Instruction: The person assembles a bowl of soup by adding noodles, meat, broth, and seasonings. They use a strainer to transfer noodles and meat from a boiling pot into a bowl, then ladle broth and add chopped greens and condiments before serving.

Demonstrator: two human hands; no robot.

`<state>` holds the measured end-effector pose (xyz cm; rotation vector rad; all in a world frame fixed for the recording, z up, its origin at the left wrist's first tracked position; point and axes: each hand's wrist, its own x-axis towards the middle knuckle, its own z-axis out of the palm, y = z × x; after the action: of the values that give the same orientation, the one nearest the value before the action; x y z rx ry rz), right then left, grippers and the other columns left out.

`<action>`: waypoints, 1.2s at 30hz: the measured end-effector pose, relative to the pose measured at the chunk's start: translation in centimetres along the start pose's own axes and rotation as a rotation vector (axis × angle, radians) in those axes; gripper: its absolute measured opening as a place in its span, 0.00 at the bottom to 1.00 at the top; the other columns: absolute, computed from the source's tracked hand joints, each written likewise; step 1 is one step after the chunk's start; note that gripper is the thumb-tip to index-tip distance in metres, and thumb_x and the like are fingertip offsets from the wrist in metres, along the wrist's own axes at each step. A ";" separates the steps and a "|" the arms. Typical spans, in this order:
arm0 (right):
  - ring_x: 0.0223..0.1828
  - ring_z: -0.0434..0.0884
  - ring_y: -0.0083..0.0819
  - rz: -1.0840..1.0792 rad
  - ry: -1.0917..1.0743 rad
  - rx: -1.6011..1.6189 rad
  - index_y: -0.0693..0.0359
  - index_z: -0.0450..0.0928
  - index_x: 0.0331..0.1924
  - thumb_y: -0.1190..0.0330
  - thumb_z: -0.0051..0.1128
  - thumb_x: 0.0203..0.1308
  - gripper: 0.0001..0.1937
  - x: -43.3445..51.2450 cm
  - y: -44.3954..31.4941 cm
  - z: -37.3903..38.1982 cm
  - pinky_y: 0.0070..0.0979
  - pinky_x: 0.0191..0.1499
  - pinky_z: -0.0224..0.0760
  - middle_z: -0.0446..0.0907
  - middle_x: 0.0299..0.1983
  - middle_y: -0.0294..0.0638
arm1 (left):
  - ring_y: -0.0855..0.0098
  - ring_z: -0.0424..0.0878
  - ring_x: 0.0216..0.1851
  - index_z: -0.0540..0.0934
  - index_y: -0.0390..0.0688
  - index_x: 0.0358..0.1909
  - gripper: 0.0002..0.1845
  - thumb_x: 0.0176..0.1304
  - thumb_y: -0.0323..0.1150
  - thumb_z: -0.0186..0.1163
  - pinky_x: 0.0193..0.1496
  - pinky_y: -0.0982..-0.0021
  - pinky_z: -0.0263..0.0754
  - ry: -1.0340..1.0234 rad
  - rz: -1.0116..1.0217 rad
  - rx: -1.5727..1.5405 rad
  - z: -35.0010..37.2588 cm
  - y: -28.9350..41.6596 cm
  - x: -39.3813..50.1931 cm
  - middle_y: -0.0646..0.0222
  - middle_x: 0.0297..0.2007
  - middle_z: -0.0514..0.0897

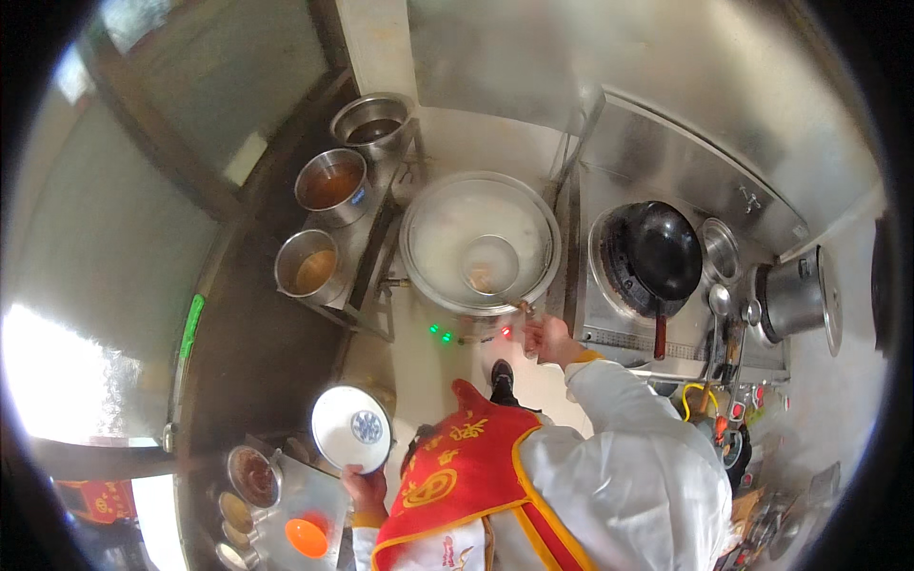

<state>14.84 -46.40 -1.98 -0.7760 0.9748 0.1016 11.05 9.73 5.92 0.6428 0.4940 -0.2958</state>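
My left hand holds a white bowl by its rim, tilted so that its inside with a blue pattern shows. Close to the lower right rim of a large round steel pot, my right hand grips the handle of a strainer. The strainer's round head lies in the pot's cloudy, pale liquid, with some brownish food in it. Part of the handle is hidden by my fingers.
Left of the pot, steel pots of brown liquid stand on a metal shelf. A black wok rests over the stove at right. An orange bowl and several containers of seasoning are at lower left.
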 end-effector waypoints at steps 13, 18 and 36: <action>0.28 0.80 0.31 0.187 -0.297 -0.375 0.66 0.80 0.35 0.71 0.57 0.66 0.06 2.7 -16.1 4.6 0.27 0.29 0.76 0.81 0.29 0.43 | 0.50 0.79 0.63 0.69 0.39 0.71 0.42 0.46 0.33 0.53 0.68 0.46 0.76 0.018 -0.109 0.078 17.0 -6.3 8.4 0.55 0.64 0.78; 0.23 0.80 0.30 0.252 -0.077 -0.518 0.69 0.80 0.32 0.71 0.56 0.67 0.09 3.9 -16.6 6.2 0.24 0.19 0.65 0.83 0.28 0.47 | 0.49 0.77 0.66 0.65 0.34 0.72 0.43 0.48 0.34 0.52 0.71 0.46 0.72 -0.001 -0.142 0.090 18.4 -6.3 11.3 0.51 0.65 0.77; 0.16 0.71 0.28 0.229 0.089 -0.383 0.67 0.77 0.27 0.77 0.56 0.65 0.08 0.9 -10.7 11.3 0.29 0.15 0.53 0.78 0.23 0.42 | 0.48 0.83 0.57 0.72 0.31 0.64 0.34 0.53 0.35 0.51 0.63 0.50 0.79 -0.102 -0.480 0.128 16.0 -1.0 21.0 0.49 0.56 0.82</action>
<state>27.75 -47.31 6.78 -1.0219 1.1431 0.4662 33.87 -3.52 5.46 0.6243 0.5308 -0.8148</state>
